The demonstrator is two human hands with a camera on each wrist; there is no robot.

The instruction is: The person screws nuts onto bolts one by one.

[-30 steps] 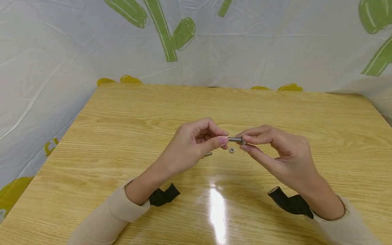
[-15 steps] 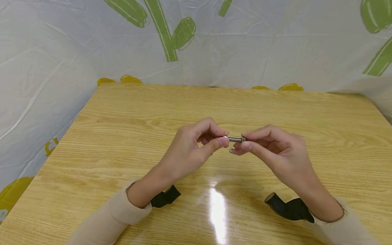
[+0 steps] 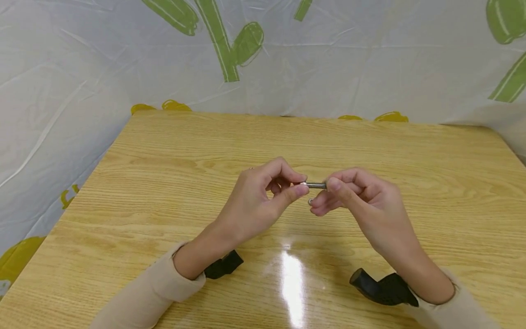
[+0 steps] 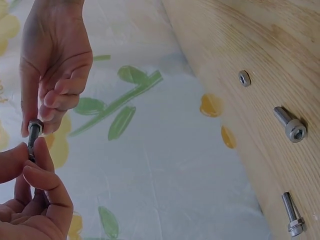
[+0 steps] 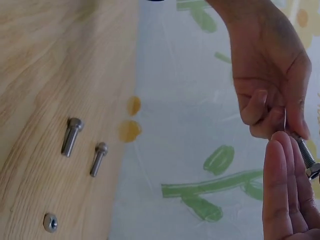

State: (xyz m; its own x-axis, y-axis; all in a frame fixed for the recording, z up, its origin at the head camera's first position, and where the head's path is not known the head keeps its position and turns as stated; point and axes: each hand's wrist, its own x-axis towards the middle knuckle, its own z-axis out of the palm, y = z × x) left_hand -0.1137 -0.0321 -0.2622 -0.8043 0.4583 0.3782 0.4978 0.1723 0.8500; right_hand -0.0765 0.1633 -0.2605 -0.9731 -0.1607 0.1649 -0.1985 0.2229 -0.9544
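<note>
A steel bolt (image 3: 315, 185) is held level between the two hands above the table. My left hand (image 3: 260, 198) pinches one end between thumb and index finger, which largely hide that end. At the other end my right hand (image 3: 371, 201) pinches a hex nut (image 5: 313, 171) fitted around the bolt, its thumb lying over it in the head view. The bare threaded shank shows between both sets of fingertips. In the right wrist view, the other right-hand fingers (image 5: 280, 185) are extended alongside.
On the wooden table (image 3: 185, 146) lie a loose nut (image 4: 244, 78) and two socket-head bolts, a thicker one (image 4: 292, 125) and a thinner one (image 4: 292, 215). A white sheet with printed plants (image 3: 328, 68) hangs behind the table. Black wrist mounts (image 3: 384, 288) stick out below the sleeves.
My right thumb has rolled upward over the nut, and the other right fingers have swung forward and down, partly covering the loose nut. My left hand keeps its pinch almost in place.
</note>
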